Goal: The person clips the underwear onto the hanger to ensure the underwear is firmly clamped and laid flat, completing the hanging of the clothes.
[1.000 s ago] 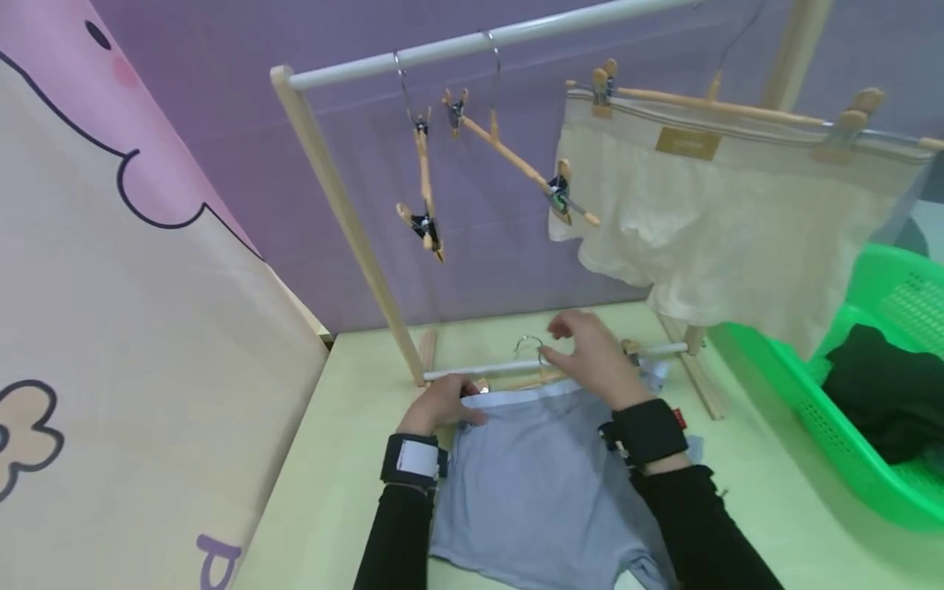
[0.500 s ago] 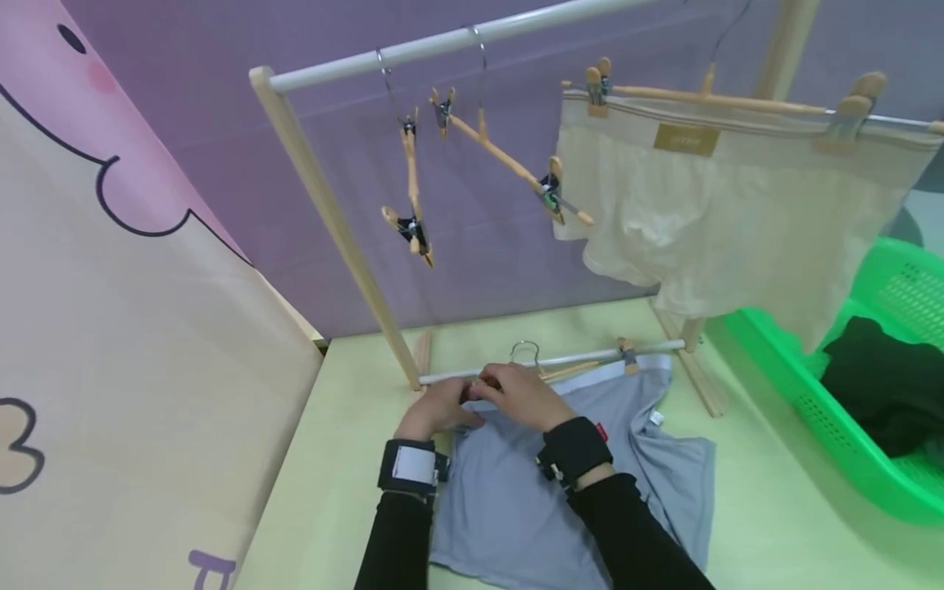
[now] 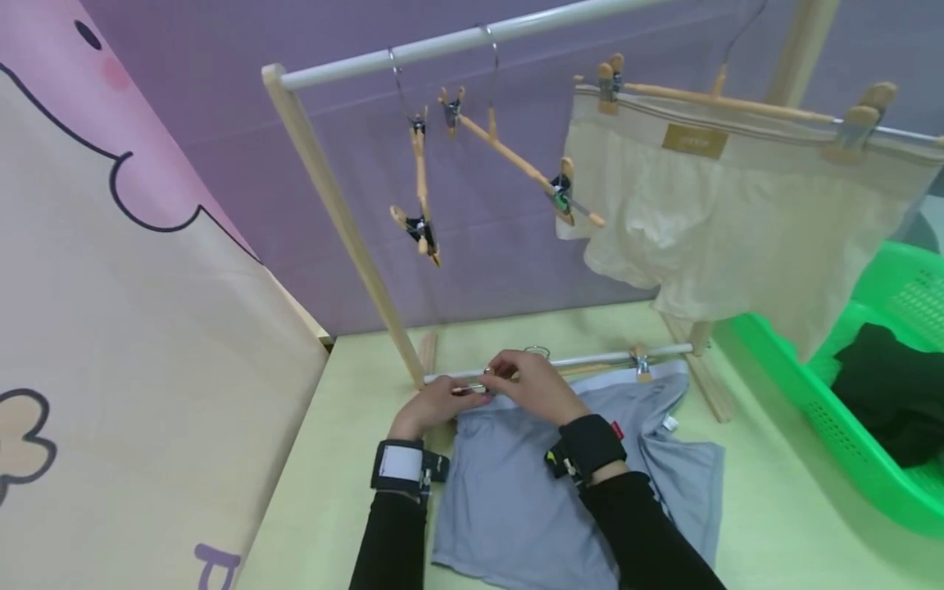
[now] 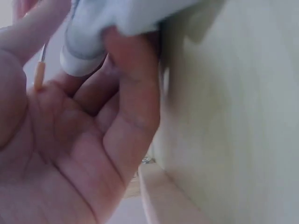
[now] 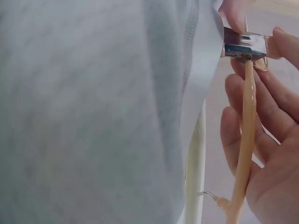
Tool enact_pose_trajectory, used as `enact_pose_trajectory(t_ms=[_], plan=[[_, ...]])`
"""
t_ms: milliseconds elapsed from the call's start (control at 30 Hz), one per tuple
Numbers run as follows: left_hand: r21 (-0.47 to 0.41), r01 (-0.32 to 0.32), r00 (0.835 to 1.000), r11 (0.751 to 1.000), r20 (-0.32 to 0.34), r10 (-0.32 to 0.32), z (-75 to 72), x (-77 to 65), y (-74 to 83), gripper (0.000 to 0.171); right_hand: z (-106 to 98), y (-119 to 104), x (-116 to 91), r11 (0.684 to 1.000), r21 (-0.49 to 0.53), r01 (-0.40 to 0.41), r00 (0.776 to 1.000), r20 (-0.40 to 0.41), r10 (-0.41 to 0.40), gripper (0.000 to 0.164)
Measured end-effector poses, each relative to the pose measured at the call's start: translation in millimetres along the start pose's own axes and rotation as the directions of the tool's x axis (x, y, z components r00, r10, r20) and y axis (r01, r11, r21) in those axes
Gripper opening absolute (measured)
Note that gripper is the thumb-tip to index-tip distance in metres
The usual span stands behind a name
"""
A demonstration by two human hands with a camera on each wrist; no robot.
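Observation:
Grey-blue shorts (image 3: 531,483) lie on the pale table, their light waistband toward the rack. A wooden clip hanger (image 5: 246,121) lies along that waistband, one clip (image 3: 642,365) gripping its right part. My right hand (image 3: 540,387) pinches the hanger's other clip (image 5: 245,45) between thumb and finger, near the waistband's left corner. My left hand (image 3: 433,406) holds that corner, with curled fingers (image 4: 135,88) at the cloth in the left wrist view. The hanger's tip (image 4: 39,75) touches its palm. From the right wrist view I cannot tell whether this clip has the cloth between its jaws.
A rack with a white top rail (image 3: 442,47) stands over the work. From it hang two bare clip hangers (image 3: 422,176) (image 3: 516,160) and white shorts (image 3: 708,213) on another hanger. A green basket (image 3: 833,434) with dark cloth (image 3: 881,393) stands at right.
My right hand has moved left from the hanger's middle to the left clip and now pinches it. The left hand has stayed at the waistband corner.

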State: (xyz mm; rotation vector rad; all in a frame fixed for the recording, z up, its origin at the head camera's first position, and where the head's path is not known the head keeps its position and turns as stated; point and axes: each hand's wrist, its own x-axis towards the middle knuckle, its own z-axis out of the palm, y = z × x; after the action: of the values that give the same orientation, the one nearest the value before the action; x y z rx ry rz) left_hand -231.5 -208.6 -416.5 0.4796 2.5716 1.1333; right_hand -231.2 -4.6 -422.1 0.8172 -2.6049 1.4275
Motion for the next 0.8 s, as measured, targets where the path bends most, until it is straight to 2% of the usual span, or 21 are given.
enact_pose_trajectory(t_ms=[167,467,600,800], plan=[[-0.071,0.053,0.998,0.996,-0.017,-0.054,2.2,0.4,-1.4,0.028,-0.1,2.7,1.8,1.0,-0.016,0.023,0.999,-0.05,-0.023,0.015],[-0.145,0.065,0.994,0.987,-0.079,-0.077,4.5,1.8,-3.9,0.024,1.0,5.6,3.0,1.0,-0.007,0.029,0.988,-0.155,-0.03,0.021],[-0.136,0.054,0.995,0.989,-0.081,-0.065,4.0,2.0,-1.2,0.027,1.7,3.6,4.3,0.999,-0.017,0.044,0.976,-0.212,-0.047,0.018],[-0.108,0.027,0.997,0.994,-0.068,-0.035,3.0,3.6,0.1,0.026,0.2,2.2,4.4,1.0,-0.019,0.014,0.965,-0.26,-0.019,0.018]])
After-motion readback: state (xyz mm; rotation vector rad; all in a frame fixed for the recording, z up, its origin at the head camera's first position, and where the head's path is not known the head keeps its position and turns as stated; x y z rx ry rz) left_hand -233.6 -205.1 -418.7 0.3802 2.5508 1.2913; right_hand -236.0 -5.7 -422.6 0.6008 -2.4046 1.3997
